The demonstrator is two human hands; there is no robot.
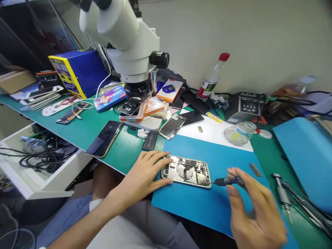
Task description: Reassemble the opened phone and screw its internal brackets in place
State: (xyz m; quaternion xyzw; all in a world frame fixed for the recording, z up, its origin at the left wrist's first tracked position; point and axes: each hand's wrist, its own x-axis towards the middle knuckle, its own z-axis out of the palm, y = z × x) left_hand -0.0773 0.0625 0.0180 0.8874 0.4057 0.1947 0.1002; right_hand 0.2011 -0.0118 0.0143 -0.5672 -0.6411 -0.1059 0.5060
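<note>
An opened phone point(186, 171) lies on the blue mat point(197, 207), its inner parts bare and facing up. My left hand point(146, 173) steadies its left end, thumb along the near edge and fingers over the far edge. In my right hand point(256, 207) is a dark, slim screwdriver point(225, 181), pinched between thumb and fingers. It lies nearly flat, its thin tip at the phone's near right corner. Whether the tip touches a screw is too small to tell. A small grey metal piece point(255, 169) rests on the mat beyond my right hand.
A microscope point(129, 41) rises at the back left. Behind the phone lie a battery point(149, 141), a detached screen point(172, 126) and a glass jar point(240, 133). Another screwdriver point(282, 193) and tweezers point(308, 207) lie right. An open drawer point(38, 186) juts out at left.
</note>
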